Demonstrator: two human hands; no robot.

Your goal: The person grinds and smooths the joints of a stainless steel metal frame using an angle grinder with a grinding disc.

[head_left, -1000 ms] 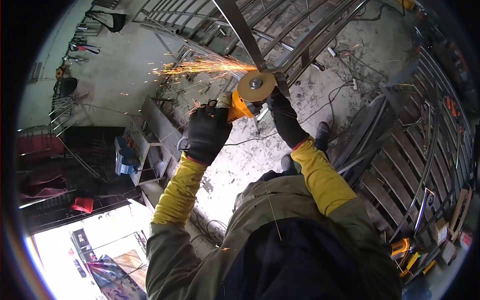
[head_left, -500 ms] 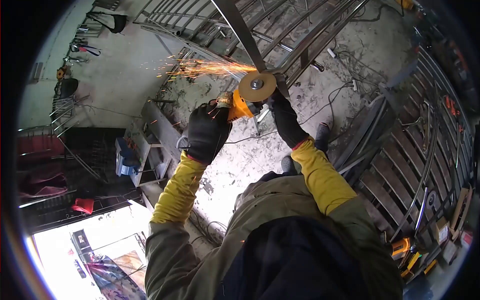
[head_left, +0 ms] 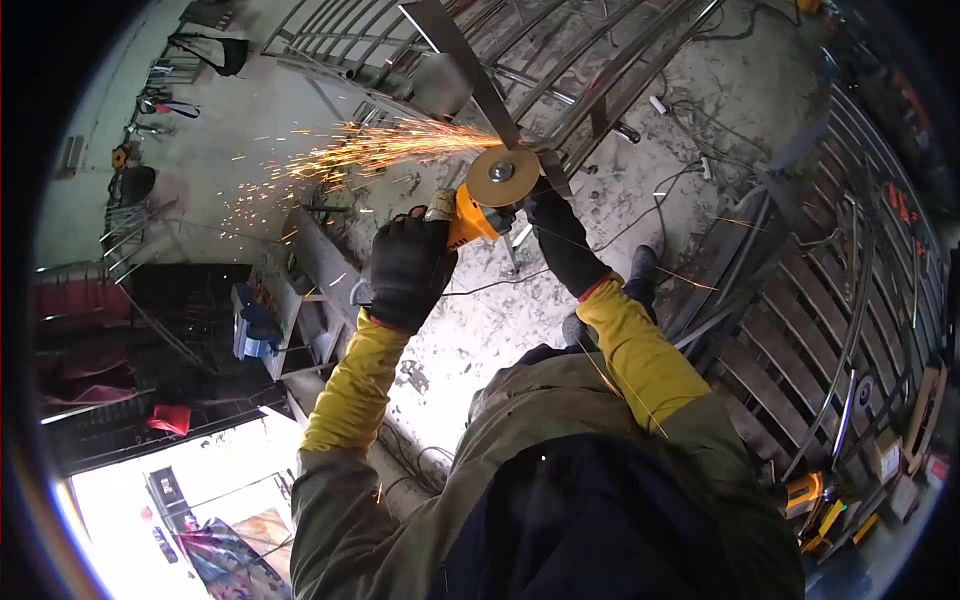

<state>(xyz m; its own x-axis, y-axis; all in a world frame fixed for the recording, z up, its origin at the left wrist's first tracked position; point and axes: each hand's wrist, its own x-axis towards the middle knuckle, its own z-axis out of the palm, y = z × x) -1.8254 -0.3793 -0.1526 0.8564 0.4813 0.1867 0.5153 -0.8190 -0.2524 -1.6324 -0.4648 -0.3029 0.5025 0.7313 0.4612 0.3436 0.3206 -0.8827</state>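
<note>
Both my hands wear black gloves with yellow cuffs. My left hand (head_left: 410, 268) is closed around the body of a yellow angle grinder (head_left: 471, 220). The grinder's round tan disc (head_left: 503, 177) faces me and meets a flat metal bar (head_left: 465, 70) near its lower end. Orange sparks (head_left: 390, 145) stream left from the contact. My right hand (head_left: 565, 235) is beside the grinder head, its fingers curled and partly hidden behind the disc; whether they grip the grinder or the metal cannot be made out.
A metal frame of bars (head_left: 590, 110) lies beyond the disc. Slatted metal panels (head_left: 800, 340) stand on the right, with tools below them. A cable (head_left: 640, 212) crosses the stained floor. On the left is a workbench (head_left: 300, 325) with a blue machine (head_left: 255, 325).
The grinder and both hands have shifted slightly left. The spark stream has grown longer and wider, and some sparks now fly to the right.
</note>
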